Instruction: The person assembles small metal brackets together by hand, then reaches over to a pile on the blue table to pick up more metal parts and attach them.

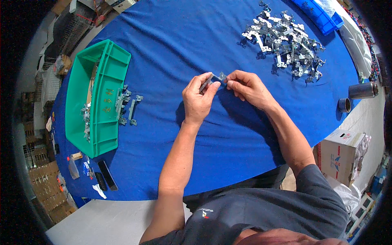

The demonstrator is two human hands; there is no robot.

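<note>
Over the middle of the blue cloth, my left hand (196, 98) is closed around a small metal bracket (221, 76). My right hand (250, 87) pinches at the bracket's right end with thumb and forefinger; a smaller part between those fingertips cannot be made out. At the far right lies a loose heap of similar metal brackets (281, 41), some silver and some dark. To the left, several brackets (132, 110) lie side by side next to a green plastic crate (111, 94). More metal parts (86, 118) show inside the crate.
A blue plastic tray (318, 16) stands at the far right edge. A dark cylindrical flask (362, 90) and its cup (344, 105) lie at the right edge. Near the lower left are a black phone (108, 175) and small items. A cardboard box (339, 157) sits beyond the table's right side.
</note>
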